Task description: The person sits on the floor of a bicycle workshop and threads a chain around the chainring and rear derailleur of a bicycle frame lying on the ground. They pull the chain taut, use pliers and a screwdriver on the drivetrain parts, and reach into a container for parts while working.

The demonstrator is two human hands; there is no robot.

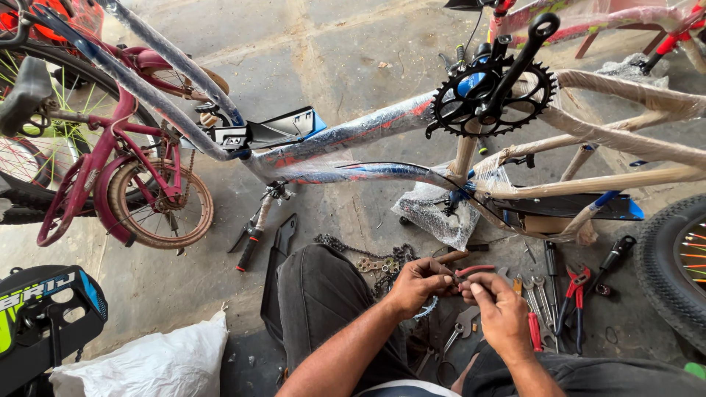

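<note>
A wrapped bicycle frame — upside down, its tubes bound in clear film and brown paper — is seen stretched across the concrete floor, with a black chainring and crank standing up near its middle. To the left a small maroon child's bicycle is parked, and at the right edge part of a black tyre is seen. A white sack lies at the lower left beside a dark-trousered knee.

On the floor just beyond the knee a bicycle chain is heaped, and to the right a row of tools is laid out: spanners, red-handled pliers and a black-handled tool.

Near the bottom centre the two hands are held close together above the tools. The left hand is closed in a fist-like grip around a wooden handle, which sticks out to the right of the knuckles. The right hand is pinched with its fingertips on a small red-handled tool — possibly a cable cutter, though its head is hidden between the hands. The red-handled tool lies between both hands, just in front of the knee and above the spanners.
</note>
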